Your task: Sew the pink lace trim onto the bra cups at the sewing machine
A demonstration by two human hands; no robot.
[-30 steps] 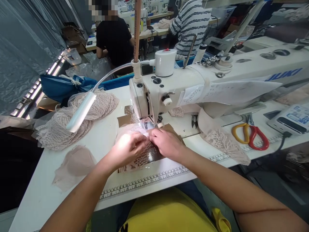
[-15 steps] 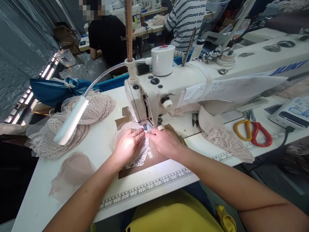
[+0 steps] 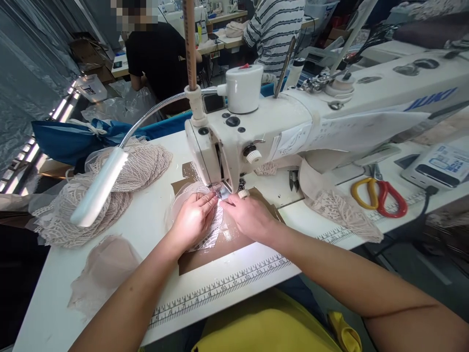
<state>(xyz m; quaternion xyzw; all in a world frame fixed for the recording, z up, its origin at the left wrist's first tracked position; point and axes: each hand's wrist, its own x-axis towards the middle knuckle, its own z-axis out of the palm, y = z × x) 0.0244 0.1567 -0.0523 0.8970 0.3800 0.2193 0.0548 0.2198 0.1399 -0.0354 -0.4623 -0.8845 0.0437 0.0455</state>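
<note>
A pale lace fabric piece (image 3: 213, 233) lies under the needle area of a white sewing machine (image 3: 234, 129). My left hand (image 3: 194, 217) rests on this lace, fingers held together and fingertips close to the presser foot (image 3: 217, 189). On the other side of the foot, my right hand (image 3: 252, 215) has thumb and forefinger closed at the lace edge; its other fingers are curled and partly hidden. Sheer beige fabric (image 3: 175, 208) shows left of my left hand. A brown sheet (image 3: 230, 247) covers the machine bed below both hands.
Stacked lace pieces (image 3: 142, 164) and a lamp head (image 3: 100, 188) stand at left, near a loose sheer piece (image 3: 104, 274). Scissors (image 3: 391, 199) and more lace (image 3: 344, 212) lie at right. A printed ruler (image 3: 220, 288) runs along the table's front. Two people sit beyond.
The view has shifted slightly, moving the scene a little left. The lace end below my left hand has drawn slightly toward the presser foot. Both hands stay at the foot.
</note>
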